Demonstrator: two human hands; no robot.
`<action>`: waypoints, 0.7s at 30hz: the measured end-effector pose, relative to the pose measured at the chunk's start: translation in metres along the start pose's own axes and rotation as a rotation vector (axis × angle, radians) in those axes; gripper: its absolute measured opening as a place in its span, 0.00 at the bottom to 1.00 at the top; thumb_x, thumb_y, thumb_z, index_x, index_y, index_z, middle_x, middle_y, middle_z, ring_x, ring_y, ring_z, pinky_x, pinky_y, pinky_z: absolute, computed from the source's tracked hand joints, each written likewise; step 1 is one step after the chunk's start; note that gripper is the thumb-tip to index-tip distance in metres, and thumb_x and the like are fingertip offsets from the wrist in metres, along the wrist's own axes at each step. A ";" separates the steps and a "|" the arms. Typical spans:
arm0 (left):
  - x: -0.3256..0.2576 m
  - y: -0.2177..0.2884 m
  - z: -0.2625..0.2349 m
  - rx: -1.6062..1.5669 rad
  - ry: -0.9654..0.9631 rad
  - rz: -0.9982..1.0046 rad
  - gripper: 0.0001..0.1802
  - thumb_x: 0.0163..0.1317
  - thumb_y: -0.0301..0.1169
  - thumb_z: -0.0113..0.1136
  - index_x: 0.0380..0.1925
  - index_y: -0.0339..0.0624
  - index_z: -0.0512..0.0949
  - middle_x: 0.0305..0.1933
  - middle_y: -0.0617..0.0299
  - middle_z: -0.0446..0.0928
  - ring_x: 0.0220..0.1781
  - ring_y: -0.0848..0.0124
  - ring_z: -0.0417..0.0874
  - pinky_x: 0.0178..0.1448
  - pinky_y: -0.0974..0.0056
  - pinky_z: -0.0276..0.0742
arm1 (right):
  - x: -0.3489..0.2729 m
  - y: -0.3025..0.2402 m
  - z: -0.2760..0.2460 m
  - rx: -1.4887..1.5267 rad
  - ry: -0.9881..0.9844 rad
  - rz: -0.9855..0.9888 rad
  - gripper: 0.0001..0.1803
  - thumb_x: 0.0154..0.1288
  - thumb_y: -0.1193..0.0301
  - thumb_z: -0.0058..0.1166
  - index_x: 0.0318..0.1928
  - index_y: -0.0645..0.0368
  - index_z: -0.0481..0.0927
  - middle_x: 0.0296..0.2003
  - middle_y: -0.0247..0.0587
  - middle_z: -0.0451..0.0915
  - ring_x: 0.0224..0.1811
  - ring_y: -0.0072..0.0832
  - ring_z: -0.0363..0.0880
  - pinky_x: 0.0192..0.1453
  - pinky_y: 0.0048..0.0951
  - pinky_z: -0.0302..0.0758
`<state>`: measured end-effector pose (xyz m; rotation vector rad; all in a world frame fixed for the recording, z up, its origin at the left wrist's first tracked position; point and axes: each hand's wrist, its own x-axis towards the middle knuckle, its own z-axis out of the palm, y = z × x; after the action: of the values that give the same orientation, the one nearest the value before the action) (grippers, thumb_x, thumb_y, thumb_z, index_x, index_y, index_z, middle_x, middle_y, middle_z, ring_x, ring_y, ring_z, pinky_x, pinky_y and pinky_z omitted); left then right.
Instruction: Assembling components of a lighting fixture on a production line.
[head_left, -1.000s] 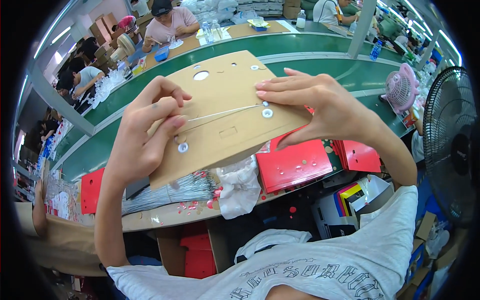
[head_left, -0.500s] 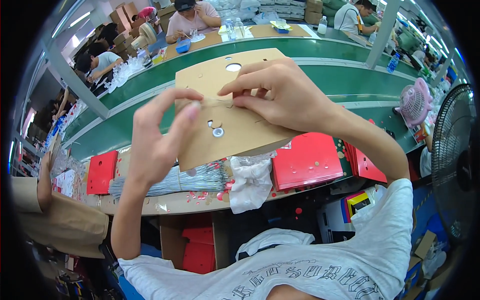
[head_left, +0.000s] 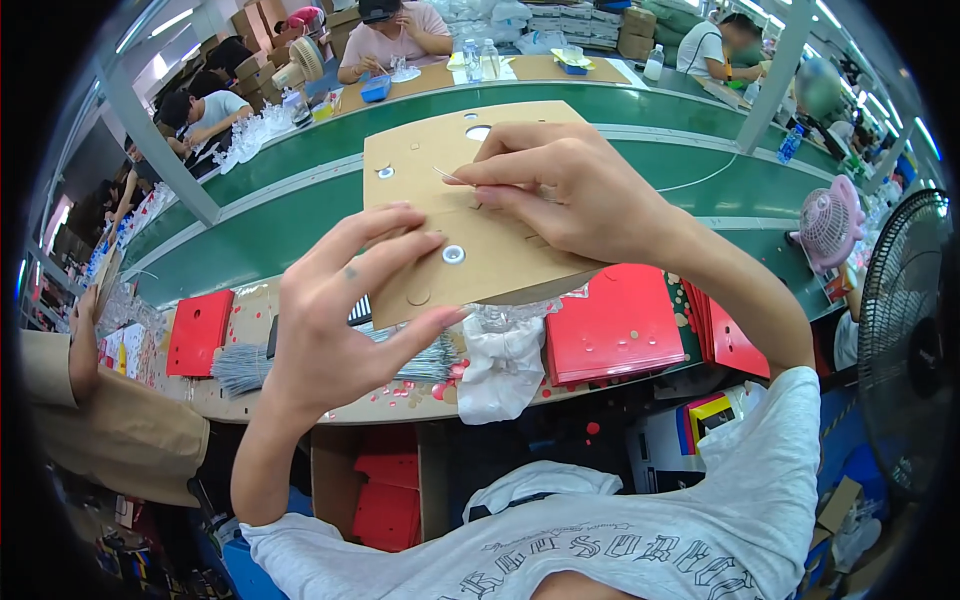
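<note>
A tan cardboard sheet (head_left: 490, 235) with punched holes and cut marks is tilted in front of me. My right hand (head_left: 570, 185) is over its right side, thumb and fingers pinched on a thin pale wire (head_left: 447, 175). One short end pokes out left of the fingertips; a long strand curves off beyond the hand. My left hand (head_left: 345, 290) is open at the sheet's left edge. Its fingers lie over the card close to a hole with a white ring (head_left: 453, 255), and the thumb is spread apart near the front edge. What supports the sheet from below is hidden.
Red stacked sheets (head_left: 612, 325) and a white cloth (head_left: 497, 365) sit on the bench, with a bundle of wires (head_left: 240, 368) to the left. Behind runs a green conveyor (head_left: 690, 180). Fans, a pink one (head_left: 830, 222) and a black one (head_left: 905, 330), stand right. Co-workers sit beyond.
My left fingers have parted and moved down and away from the right hand. The right hand has stayed near the middle of the card, and its wire now shows clearly.
</note>
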<state>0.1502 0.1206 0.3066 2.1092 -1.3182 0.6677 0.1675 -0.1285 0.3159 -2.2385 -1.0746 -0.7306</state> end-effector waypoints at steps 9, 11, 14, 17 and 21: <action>-0.017 -0.006 0.018 0.056 0.216 0.028 0.25 0.36 0.23 0.78 0.40 0.38 0.84 0.45 0.54 0.83 0.50 0.58 0.86 0.51 0.59 0.84 | 0.005 -0.008 -0.009 0.148 -0.095 -0.047 0.12 0.53 0.81 0.63 0.39 0.58 0.89 0.31 0.41 0.84 0.31 0.34 0.82 0.35 0.29 0.77; -0.019 -0.010 0.020 0.047 0.231 0.026 0.25 0.34 0.23 0.77 0.39 0.38 0.83 0.44 0.54 0.83 0.50 0.58 0.86 0.50 0.59 0.84 | 0.007 -0.008 -0.008 0.035 -0.139 -0.217 0.16 0.49 0.84 0.63 0.40 0.57 0.89 0.30 0.39 0.81 0.30 0.33 0.80 0.32 0.31 0.75; -0.018 -0.007 0.020 0.045 0.245 0.025 0.24 0.33 0.22 0.77 0.37 0.38 0.82 0.42 0.54 0.83 0.49 0.58 0.86 0.48 0.60 0.84 | 0.012 -0.017 -0.017 -0.066 -0.250 -0.191 0.12 0.52 0.80 0.63 0.39 0.58 0.89 0.26 0.41 0.79 0.32 0.36 0.80 0.37 0.36 0.76; -0.017 -0.004 0.023 0.048 0.256 0.021 0.23 0.32 0.23 0.78 0.35 0.38 0.82 0.40 0.55 0.83 0.48 0.58 0.87 0.47 0.60 0.84 | 0.013 -0.019 -0.018 -0.099 -0.272 -0.213 0.12 0.51 0.79 0.62 0.38 0.58 0.89 0.25 0.41 0.77 0.32 0.36 0.80 0.37 0.38 0.76; -0.017 -0.009 0.030 0.030 0.292 0.022 0.24 0.32 0.23 0.79 0.34 0.40 0.81 0.39 0.56 0.82 0.49 0.58 0.86 0.46 0.59 0.84 | 0.013 -0.022 -0.019 -0.147 -0.292 -0.230 0.11 0.51 0.78 0.61 0.37 0.58 0.89 0.26 0.41 0.76 0.34 0.37 0.80 0.38 0.38 0.76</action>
<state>0.1548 0.1143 0.2718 1.9334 -1.1755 0.9690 0.1522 -0.1227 0.3436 -2.4260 -1.4810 -0.6017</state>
